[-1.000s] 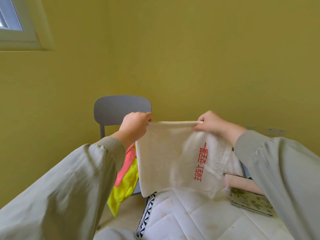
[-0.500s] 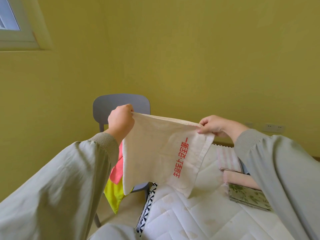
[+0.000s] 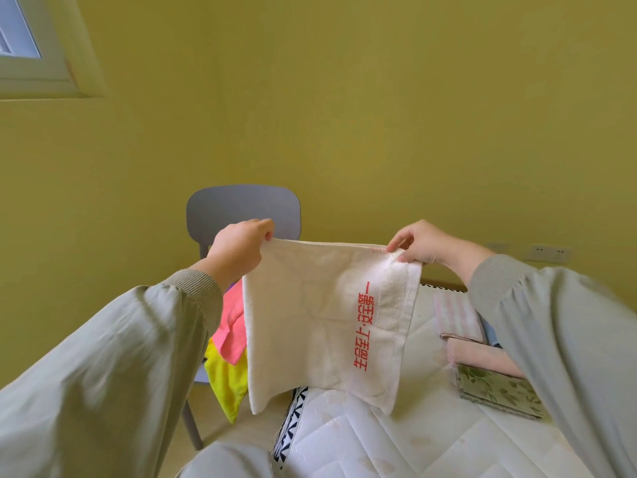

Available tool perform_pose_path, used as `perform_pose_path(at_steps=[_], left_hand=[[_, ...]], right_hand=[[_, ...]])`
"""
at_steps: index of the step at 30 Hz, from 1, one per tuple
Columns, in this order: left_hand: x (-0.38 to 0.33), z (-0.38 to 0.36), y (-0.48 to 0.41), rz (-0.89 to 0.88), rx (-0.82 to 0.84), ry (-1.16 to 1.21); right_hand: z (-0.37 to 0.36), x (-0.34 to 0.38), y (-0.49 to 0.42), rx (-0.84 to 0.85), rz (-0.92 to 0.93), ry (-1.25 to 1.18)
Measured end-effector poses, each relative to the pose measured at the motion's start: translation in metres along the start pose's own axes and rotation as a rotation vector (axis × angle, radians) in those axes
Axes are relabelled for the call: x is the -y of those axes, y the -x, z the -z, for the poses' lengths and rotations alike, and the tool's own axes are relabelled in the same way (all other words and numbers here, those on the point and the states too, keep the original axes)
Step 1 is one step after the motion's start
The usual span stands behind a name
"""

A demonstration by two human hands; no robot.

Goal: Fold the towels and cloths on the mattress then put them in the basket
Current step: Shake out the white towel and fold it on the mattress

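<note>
White towel, red lettering, doubled

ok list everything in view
white terry towel, red lettering: 1, white, held up
grey chair: 1, grey, behind towel
pink cloth: 1, pink, on chair
yellow cloth: 1, yellow, below pink cloth
white quilted mattress: 1, white, bottom right
pink striped folded towel: 1, pink-white, on mattress
plain pink folded cloth: 1, pink, on mattress
green leaf-print folded cloth: 1, green, on mattress
window: 1, white frame, top left
wall socket: 1, pale, far right
left hand, right hand: 2, pinching towel's top corners
</note>
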State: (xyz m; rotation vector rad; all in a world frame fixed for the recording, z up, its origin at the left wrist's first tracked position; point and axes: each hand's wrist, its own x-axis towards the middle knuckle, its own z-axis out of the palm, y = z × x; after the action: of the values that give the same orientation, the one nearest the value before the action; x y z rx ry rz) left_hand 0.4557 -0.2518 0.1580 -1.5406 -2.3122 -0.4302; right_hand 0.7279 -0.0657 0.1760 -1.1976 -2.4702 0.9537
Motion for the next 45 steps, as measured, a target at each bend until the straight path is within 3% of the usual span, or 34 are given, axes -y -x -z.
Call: perform_pose_path(at_steps=[19, 28, 34, 39, 45], left_hand=[[0.005, -0.001, 0.002, -0.359, 0.078, -0.273], [0.004, -0.015, 0.000, -0.247, 0.194, -0.228], [0.009, -0.009, -0.007, -0.105, 0.161, -0.109], [0.019, -0.004, -0.012, -0.002, 0.123, -0.007], [0.016, 0.001, -0.011, 0.067, 0.107, -0.069]], right_hand=[[-0.007, -0.013, -0.015, -0.107, -0.035, 0.263], [-0.005, -0.014, -0.014, -0.078, -0.047, 0.349], [0.001, -0.015, -0.013, -0.022, -0.033, 0.347], [0.004, -0.017, -0.013, -0.075, 0.009, 0.311], [0.008, -0.014, -0.013, -0.090, -0.028, 0.327]])
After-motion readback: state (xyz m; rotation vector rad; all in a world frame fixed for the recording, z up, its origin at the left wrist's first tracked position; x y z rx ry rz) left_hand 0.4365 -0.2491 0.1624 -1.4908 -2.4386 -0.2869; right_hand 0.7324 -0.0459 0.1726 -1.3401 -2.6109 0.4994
